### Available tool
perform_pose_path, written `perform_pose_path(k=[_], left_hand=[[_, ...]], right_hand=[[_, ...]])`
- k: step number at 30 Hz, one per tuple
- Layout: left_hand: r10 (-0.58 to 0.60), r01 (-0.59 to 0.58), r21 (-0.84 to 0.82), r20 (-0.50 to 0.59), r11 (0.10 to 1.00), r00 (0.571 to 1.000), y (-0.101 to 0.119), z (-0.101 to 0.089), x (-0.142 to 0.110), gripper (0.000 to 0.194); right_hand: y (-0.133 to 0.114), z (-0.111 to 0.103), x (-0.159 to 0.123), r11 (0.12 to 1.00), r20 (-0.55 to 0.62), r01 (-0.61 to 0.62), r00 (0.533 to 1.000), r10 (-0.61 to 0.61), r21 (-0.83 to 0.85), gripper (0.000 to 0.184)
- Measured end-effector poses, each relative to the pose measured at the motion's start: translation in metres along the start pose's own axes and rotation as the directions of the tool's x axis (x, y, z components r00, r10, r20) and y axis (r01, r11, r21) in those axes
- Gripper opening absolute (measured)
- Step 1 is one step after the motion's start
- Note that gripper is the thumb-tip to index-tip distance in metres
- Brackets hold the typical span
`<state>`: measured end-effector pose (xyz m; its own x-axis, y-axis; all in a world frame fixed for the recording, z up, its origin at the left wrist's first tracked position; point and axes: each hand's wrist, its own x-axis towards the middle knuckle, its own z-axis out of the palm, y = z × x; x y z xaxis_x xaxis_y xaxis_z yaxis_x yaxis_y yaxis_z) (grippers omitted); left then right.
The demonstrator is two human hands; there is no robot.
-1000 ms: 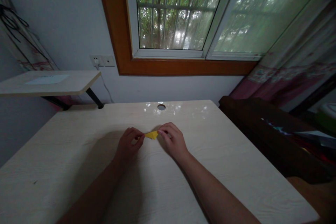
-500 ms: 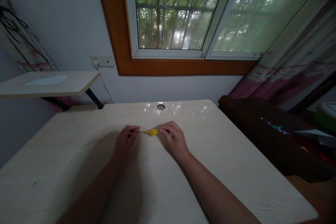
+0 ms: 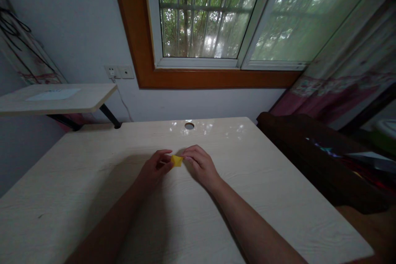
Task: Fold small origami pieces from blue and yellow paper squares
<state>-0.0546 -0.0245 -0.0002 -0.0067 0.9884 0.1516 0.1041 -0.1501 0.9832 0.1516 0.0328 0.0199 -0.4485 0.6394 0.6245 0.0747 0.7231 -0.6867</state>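
Note:
A small piece of folded yellow paper [image 3: 176, 161] is held between my two hands, just above the pale wooden desk [image 3: 260, 198]. My left hand [image 3: 157, 165] pinches its left side between thumb and fingers, the index finger raised a little. On the other side, my right hand [image 3: 200, 161] has its fingertips closed on the paper's right corner. The parts of the paper under my fingertips are hidden.
A raised shelf [image 3: 102, 93] on black legs stands at the desk's back left, with a sheet of paper [image 3: 52, 94] on it. Near the back edge is a round cable hole [image 3: 189, 126]. Dark brown furniture [image 3: 297, 148] stands beyond the right edge.
My left hand drew away from the paper's middle, then came back right against it. The yellow paper turned from a thin, stretched shape to a compact, broader one. My right hand barely moved.

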Motion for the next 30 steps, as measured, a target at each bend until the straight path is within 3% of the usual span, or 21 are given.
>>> perform_pose_path(k=[9,14,21,26,30], left_hand=[[0.001,-0.007,-0.081,-0.071,0.997,0.997,0.004,-0.003,0.003,0.04],[0.016,-0.027,-0.079,-0.138,0.996,0.99,0.007,-0.004,0.002,0.038],[-0.045,0.032,-0.112,-0.118,0.993,0.992,0.011,0.003,-0.001,0.035],[-0.041,0.029,-0.072,-0.173,0.997,0.984,0.012,0.003,0.0,0.031],[-0.009,-0.005,-0.082,-0.17,0.997,0.985,0.008,0.001,0.001,0.03]], right_hand=[[-0.003,0.004,-0.001,0.997,0.069,-0.037,0.997,0.033,0.065,0.02],[0.002,0.011,-0.005,0.92,0.143,-0.184,0.979,0.142,0.345,0.052],[0.008,0.015,-0.009,0.918,0.178,-0.265,0.959,0.22,0.296,0.076],[0.013,0.018,-0.009,0.871,0.127,-0.337,0.942,0.312,0.359,0.072],[0.02,0.019,-0.007,0.832,0.065,-0.325,0.941,0.333,0.45,0.066]])
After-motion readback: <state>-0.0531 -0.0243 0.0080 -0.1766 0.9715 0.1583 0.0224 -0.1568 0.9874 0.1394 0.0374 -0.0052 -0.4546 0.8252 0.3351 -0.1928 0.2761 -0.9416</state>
